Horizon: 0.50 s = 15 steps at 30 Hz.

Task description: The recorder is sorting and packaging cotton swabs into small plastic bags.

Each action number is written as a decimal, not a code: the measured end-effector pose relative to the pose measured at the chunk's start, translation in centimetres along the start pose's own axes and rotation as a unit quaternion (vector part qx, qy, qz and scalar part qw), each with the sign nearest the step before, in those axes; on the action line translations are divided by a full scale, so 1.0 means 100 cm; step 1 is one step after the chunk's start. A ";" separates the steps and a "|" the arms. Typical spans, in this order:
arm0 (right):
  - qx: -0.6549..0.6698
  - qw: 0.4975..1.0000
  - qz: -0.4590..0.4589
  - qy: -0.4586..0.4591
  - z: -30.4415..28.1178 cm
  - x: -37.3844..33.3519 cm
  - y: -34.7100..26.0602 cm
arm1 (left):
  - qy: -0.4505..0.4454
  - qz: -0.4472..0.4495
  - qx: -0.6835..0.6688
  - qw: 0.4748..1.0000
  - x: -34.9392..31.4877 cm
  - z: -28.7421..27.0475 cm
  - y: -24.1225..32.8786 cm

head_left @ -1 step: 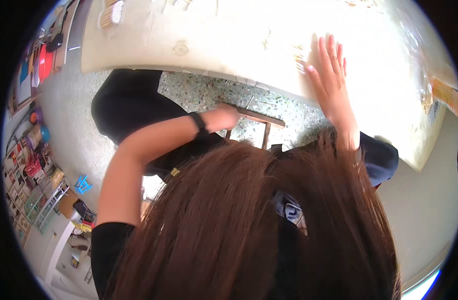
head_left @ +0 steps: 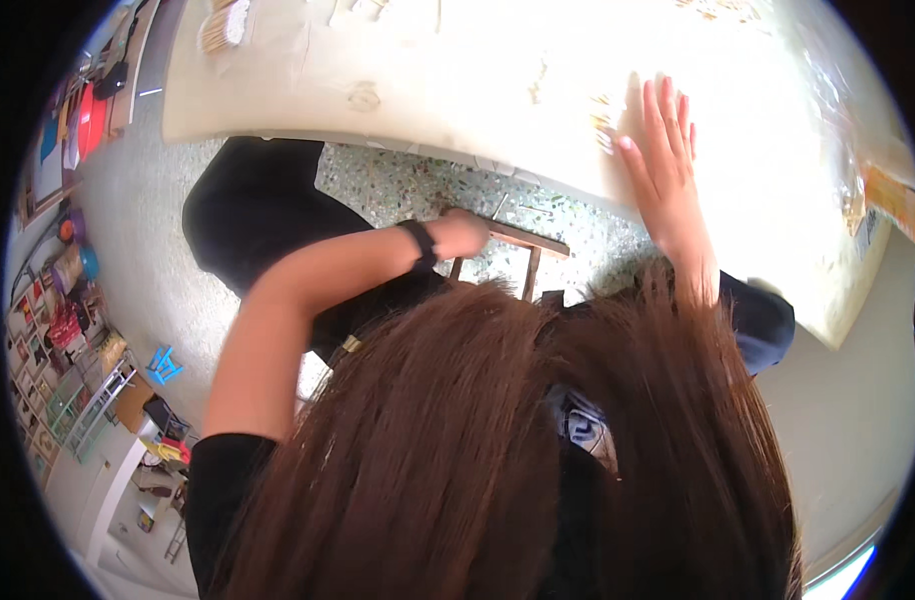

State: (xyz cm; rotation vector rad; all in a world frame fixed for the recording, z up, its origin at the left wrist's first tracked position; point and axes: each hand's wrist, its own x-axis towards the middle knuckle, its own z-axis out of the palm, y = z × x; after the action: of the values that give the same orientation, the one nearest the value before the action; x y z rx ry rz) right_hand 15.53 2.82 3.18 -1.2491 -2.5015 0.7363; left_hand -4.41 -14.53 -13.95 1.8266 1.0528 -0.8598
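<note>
My right hand (head_left: 670, 185) lies flat on the pale table (head_left: 428, 90), its fingers stretched out and spread from the thumb. Close beside the thumb is a small group of short, thin yellowish pieces (head_left: 602, 120), washed out by the bright light. Below the table edge, my left hand (head_left: 463, 237), with a black band on its wrist, hangs over the left end of a brown wooden frame (head_left: 538, 240) like part of a stool. Motion smears the left hand and its fingers do not show clearly, so I cannot tell whether it touches the wood.
Thin sticks with a white patch beside them (head_left: 218, 28) lie at the table's far left, small pieces (head_left: 723, 8) at the far right. Clear plastic (head_left: 828, 95) and an orange-brown package (head_left: 893, 205) sit along the right edge. A blue stool (head_left: 164, 366) stands on the floor at left.
My left hand and forearm have shifted slightly to the right along the wooden frame. The right hand has slid a little toward me and to the right, still flat.
</note>
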 end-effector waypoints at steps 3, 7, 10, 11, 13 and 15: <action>0.009 1.000 0.022 -0.019 -0.007 0.000 0.006 | 0.075 0.003 0.007 0.997 0.098 0.026 0.005; 0.064 0.997 0.024 -0.041 0.006 0.012 -0.019 | 0.135 -0.344 -0.160 0.915 0.174 0.110 -0.022; 0.162 0.985 0.028 -0.050 0.002 0.006 0.020 | 0.149 -0.347 -0.316 0.870 0.208 0.105 0.003; 0.185 0.980 0.010 -0.077 0.015 0.021 0.014 | 0.170 -0.362 -0.270 0.876 0.185 0.123 -0.001; 0.149 0.983 -0.002 -0.111 0.028 0.041 0.025 | 0.190 -0.345 -0.309 0.866 0.175 0.083 0.008; 0.140 0.979 -0.037 -0.142 0.041 0.067 0.018 | 0.218 -0.361 -0.335 0.843 0.158 0.067 -0.009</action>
State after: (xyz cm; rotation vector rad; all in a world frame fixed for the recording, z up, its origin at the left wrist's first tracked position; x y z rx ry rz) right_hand 10.89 7.73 -1.26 -1.0084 -2.5242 1.2758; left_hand 0.30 -15.12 -30.44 1.0115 2.0988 -0.3583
